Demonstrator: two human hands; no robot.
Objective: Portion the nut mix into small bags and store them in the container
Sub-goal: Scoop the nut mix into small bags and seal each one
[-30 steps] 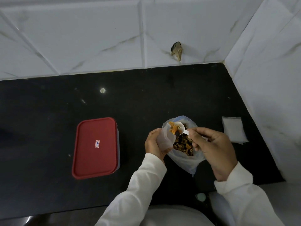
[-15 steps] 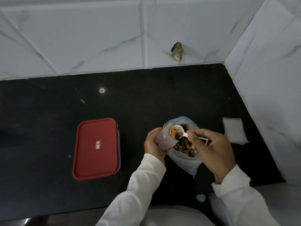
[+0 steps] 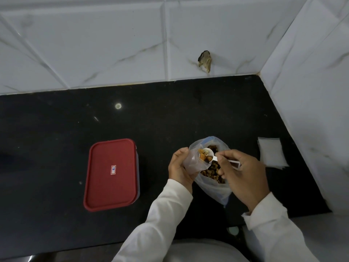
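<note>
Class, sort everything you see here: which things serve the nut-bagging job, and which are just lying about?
In use: left hand, small bag, right hand, scoop, big bag of nut mix, red-lidded container, stack of spare bags.
Lying about: dark mark on the wall tile, pale speck on the counter.

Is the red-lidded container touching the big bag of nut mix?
Apart. The head view shows bare black counter between the red-lidded container and the big bag.
</note>
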